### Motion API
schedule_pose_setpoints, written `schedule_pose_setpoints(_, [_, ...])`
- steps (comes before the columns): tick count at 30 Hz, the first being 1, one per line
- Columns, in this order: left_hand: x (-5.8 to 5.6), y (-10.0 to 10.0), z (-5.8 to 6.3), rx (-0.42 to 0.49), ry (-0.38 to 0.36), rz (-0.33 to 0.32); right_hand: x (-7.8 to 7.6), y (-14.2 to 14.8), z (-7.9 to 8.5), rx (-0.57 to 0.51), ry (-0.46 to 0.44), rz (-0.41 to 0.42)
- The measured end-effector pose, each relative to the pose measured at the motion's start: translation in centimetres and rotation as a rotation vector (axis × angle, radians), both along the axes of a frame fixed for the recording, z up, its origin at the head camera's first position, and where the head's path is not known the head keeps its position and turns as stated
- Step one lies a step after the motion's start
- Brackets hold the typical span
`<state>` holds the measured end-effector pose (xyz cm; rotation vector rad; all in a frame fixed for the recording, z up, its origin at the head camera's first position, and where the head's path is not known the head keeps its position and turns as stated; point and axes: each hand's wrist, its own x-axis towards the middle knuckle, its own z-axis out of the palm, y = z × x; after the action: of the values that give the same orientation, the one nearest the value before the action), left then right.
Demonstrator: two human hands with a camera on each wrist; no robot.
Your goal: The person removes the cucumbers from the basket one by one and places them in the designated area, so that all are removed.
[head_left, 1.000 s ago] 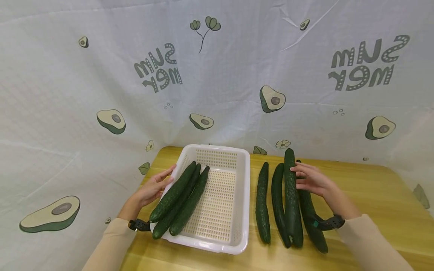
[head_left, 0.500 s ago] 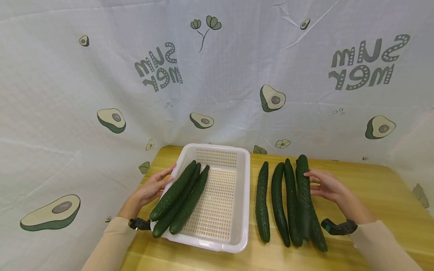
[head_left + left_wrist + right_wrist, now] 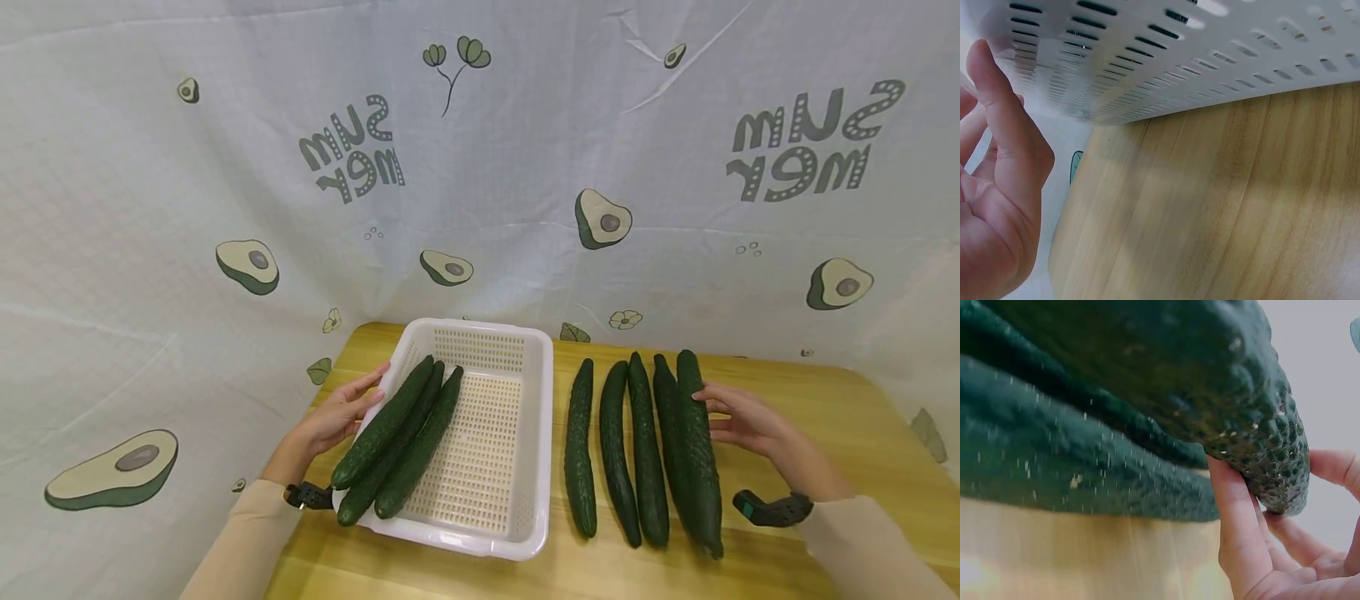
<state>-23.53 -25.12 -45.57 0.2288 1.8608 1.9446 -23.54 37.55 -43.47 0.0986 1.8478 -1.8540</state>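
So the right hand (image 3: pixel 738 417) has the far end of a long, bumpy, dark green cucumber (image 3: pixel 700 467) pinched between thumb and fingers, coming at it from the 3 o'clock side. That one's at about 4 o'clock in the head view, far end towards 12, near end around 6. Can't really tell how much of it touches the yellowish wooden bench (image 3: pixel 862 417). Its near half overlaps a dark green neighbouring cucumber (image 3: pixel 667 408) on its 9 o'clock side, and further towards 9 there's a trio of slim dark green cucumbers (image 3: pixel 580 450) lying in a rough row.

Hands are well apart, btw. The left hand (image 3: pixel 342 412) is over at 10 o'clock on a white rectangular plastic basket (image 3: pixel 483 450) full of slots, fingers loosely stretched out with the tips against the rim. Three thick dark green cucumbers (image 3: pixel 422 446) lie in the basket's 9 o'clock half, far ends aimed at 1, near ends by the rim at 7. Pale avocado-print curtain (image 3: pixel 517 150) up at 12 behind everything.
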Motion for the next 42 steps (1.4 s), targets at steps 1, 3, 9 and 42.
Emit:
schedule_pose_setpoints(1, [0.0, 0.0, 0.0, 0.000, -0.001, -0.001, -0.1, 0.2, 0.0, 0.005, -0.003, 0.004])
schedule_pose_setpoints(3, [0.0, 0.0, -0.1, 0.001, -0.002, -0.004, -0.1, 0.5, 0.0, 0.034, -0.003, 0.014])
schedule_pose_setpoints(9, [0.0, 0.0, 0.0, 0.005, -0.003, -0.009, -0.3, 1.6, -0.1, 0.084, 0.004, 0.055])
schedule_pose_setpoints(42, [0.1, 0.0, 0.0, 0.004, -0.010, 0.012, -1.5, 3.4, -2.9, 0.157, 0.018, 0.043])
